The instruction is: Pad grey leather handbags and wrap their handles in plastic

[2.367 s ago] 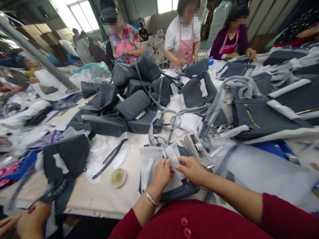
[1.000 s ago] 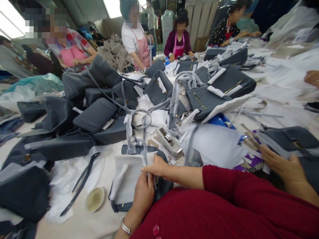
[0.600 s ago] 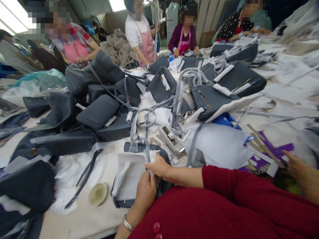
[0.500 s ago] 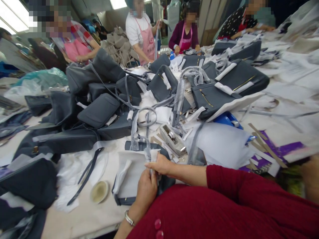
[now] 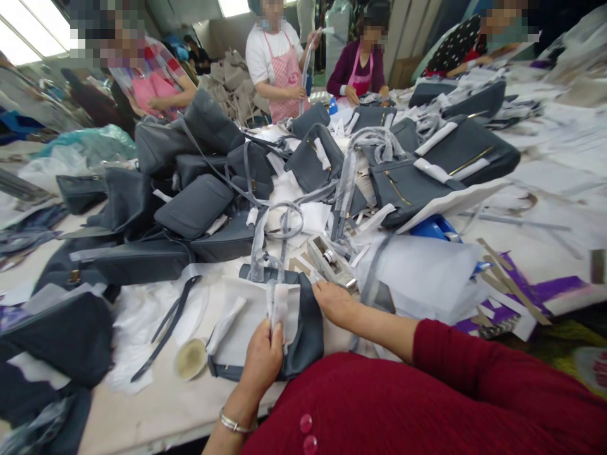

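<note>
A dark blue-grey leather bag (image 5: 310,328) lies in front of me, with a sheet of white paper (image 5: 227,297) over its face. My left hand (image 5: 264,354) pinches a strap in clear wrapping (image 5: 271,297) above that paper. My right hand (image 5: 336,305) is off the strap, at the bag's right side. Its fingers are pressed together beside a grey tape dispenser (image 5: 329,259); a small pale piece shows at their tips, too small to name. The wrapped strap runs up from the bag into a loop.
Many similar bags (image 5: 194,205) are piled beyond and to the left. A round tub (image 5: 190,359) and a loose dark strap (image 5: 164,335) lie at left. White foam sheeting (image 5: 422,272), a blue holder (image 5: 436,229) and purple scraps (image 5: 550,284) lie at right. Several co-workers stand across the table.
My right hand has left the strap and moved right, beside the tape dispenser. My left hand keeps hold of the strap and has shifted slightly left.
</note>
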{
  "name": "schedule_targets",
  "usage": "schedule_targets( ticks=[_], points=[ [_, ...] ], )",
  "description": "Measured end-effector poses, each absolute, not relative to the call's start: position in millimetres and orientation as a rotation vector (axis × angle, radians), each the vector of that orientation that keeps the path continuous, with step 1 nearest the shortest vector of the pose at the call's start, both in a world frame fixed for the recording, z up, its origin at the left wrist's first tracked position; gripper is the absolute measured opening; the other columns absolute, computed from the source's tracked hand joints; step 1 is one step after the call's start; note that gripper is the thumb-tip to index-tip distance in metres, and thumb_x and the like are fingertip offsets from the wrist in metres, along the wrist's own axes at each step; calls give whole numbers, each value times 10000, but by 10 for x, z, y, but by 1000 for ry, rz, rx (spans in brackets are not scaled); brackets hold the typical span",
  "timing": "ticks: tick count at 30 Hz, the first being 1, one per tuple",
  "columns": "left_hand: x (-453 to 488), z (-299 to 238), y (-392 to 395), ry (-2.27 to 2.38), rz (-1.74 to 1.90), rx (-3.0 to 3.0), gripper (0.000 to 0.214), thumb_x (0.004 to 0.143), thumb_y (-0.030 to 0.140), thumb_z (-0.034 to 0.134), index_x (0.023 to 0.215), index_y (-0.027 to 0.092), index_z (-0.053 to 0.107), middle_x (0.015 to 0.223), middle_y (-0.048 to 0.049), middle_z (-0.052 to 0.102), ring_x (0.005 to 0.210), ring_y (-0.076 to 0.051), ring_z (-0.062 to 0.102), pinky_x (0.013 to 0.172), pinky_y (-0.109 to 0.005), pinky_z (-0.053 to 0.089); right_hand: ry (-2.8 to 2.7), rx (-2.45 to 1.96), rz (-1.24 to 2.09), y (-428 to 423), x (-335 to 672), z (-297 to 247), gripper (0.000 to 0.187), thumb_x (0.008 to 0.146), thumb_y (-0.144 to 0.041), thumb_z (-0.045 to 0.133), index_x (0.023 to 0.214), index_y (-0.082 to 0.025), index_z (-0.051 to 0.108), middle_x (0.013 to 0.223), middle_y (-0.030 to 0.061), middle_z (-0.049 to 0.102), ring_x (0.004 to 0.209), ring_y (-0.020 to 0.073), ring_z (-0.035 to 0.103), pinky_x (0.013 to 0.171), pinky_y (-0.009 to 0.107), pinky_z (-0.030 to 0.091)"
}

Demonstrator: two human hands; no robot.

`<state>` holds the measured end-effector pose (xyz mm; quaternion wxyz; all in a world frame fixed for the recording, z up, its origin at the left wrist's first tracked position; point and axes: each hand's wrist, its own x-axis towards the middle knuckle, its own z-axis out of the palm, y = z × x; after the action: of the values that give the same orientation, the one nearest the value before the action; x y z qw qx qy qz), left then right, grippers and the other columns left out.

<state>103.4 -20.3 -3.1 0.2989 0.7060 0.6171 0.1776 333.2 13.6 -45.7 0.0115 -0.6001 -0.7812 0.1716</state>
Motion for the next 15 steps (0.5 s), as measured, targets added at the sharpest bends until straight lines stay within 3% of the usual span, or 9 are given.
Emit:
schedule_targets(
  ticks=[4,8,15],
  points=[
    [1019,-85,-263,1637,495,1879,295,938,385,359,805,198,544,718,-35,600,693,-198,564,638,-298,394,-2724,-1774,204,596,3112,-438,320,884,-95,409,1050,-79,681,1118,219,625,1062,312,537,894,440,424],
    [966,-135,-290,1625,516,1838,304,944,393,356,833,188,552,740,-40,606,702,-197,562,636,-298,398,-2887,-1764,144,953,3053,-511,316,789,-65,506,1006,-91,734,1124,220,652,1161,356,482,1006,520,327],
    [918,-167,-295,1592,559,1816,292,947,385,358,829,192,543,757,-41,603,713,-196,564,656,-301,402,-2984,-1633,206,1007,3141,-628,237,831,-103,521,893,-125,749,964,176,705,964,293,578,864,466,409]
  ],
)
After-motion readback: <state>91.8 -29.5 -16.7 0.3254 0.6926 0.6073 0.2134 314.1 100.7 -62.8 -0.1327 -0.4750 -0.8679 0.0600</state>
